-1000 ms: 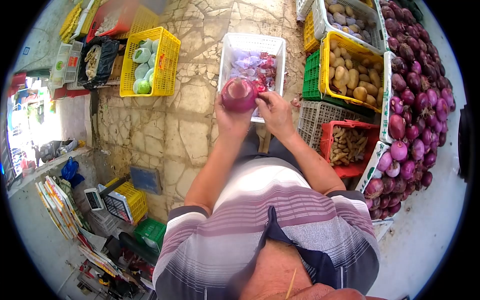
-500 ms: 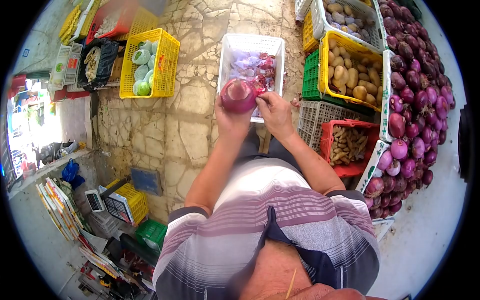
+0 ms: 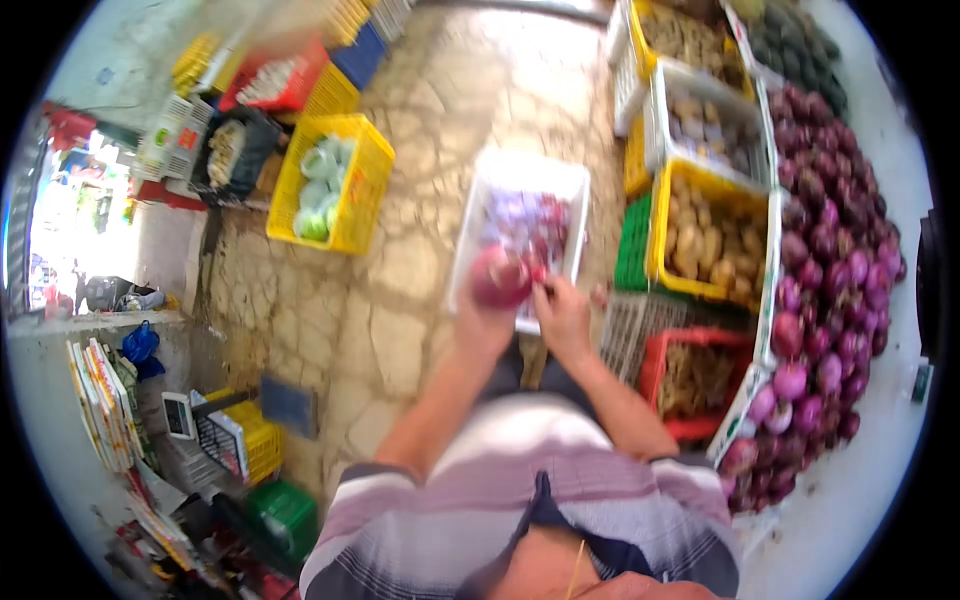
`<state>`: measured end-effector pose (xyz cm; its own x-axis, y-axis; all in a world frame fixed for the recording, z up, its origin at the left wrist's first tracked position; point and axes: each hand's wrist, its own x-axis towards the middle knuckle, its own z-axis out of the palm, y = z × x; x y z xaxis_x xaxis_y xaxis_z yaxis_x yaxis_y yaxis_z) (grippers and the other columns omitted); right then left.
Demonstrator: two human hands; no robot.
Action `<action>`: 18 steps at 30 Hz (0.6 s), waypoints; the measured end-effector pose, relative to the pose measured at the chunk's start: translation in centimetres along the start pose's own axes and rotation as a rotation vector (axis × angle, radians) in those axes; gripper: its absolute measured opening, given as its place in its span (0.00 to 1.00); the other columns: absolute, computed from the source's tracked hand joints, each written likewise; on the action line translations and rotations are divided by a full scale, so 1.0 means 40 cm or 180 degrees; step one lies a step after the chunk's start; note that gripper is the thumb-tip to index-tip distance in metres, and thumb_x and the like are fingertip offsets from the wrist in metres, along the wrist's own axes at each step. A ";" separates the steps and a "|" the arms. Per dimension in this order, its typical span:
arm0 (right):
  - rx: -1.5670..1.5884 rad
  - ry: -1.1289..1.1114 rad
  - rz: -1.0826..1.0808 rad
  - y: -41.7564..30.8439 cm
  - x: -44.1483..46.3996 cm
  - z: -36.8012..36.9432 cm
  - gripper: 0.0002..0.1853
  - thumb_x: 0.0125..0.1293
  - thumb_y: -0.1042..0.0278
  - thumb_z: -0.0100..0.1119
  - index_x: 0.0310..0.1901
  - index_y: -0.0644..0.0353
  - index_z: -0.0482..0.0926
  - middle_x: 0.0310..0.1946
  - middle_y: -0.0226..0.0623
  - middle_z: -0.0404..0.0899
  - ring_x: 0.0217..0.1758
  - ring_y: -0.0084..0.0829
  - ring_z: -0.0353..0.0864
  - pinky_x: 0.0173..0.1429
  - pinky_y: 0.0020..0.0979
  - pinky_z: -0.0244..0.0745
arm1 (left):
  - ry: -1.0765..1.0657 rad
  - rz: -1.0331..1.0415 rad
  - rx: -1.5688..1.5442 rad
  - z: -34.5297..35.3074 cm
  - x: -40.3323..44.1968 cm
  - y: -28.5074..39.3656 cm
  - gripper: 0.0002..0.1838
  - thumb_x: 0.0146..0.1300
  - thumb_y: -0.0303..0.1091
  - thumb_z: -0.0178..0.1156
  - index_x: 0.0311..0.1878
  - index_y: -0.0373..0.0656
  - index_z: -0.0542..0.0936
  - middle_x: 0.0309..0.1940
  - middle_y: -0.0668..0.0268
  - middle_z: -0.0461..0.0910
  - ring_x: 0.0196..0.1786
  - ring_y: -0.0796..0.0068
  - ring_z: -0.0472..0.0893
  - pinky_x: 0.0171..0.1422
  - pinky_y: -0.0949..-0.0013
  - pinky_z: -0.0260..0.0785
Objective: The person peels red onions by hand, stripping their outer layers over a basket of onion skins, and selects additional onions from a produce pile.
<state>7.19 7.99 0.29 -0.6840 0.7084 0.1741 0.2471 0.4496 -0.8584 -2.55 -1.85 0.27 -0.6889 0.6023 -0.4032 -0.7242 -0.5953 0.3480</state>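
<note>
A large red onion (image 3: 500,278) rests in my left hand (image 3: 482,328), its fingers wrapped round it from below and the side. Close by on the right, my right hand (image 3: 562,312) is closed in a pinch on a small reddish piece of onion skin (image 3: 539,273) beside the onion. Both hands are held over the near end of a white plastic crate (image 3: 469,222). Loose purple-red skins and pale purple wrapping (image 3: 518,215) lie inside it. Motion blur hides the finer detail of the fingertips.
To the right rises a heap of red onions (image 3: 825,270), beside a yellow crate of potatoes (image 3: 655,225) and a red crate of ginger-like roots (image 3: 655,370). A yellow crate with wrapped green produce (image 3: 365,205) stands on the left. A scale (image 3: 180,415) is at lower left.
The view has shifted, so the crates and hands appear lower in the picture. The onion is tilted differently in my left hand; my right hand still pinches at its side.
</note>
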 end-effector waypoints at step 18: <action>0.0199 0.0071 0.0621 -0.007 0.015 -0.015 0.08 0.68 0.70 0.63 0.37 0.68 0.81 0.31 0.50 0.83 0.34 0.47 0.83 0.41 0.43 0.77 | -0.0164 -0.0248 -0.0518 -0.001 0.005 0.016 0.26 0.77 0.49 0.49 0.68 0.42 0.74 0.65 0.56 0.78 0.68 0.55 0.77 0.74 0.44 0.69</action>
<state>7.12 8.62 0.91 -0.6118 0.7909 0.0116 0.3299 0.2684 -0.9051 -3.17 -2.13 0.37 -0.6346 0.6740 -0.3782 -0.7638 -0.6215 0.1742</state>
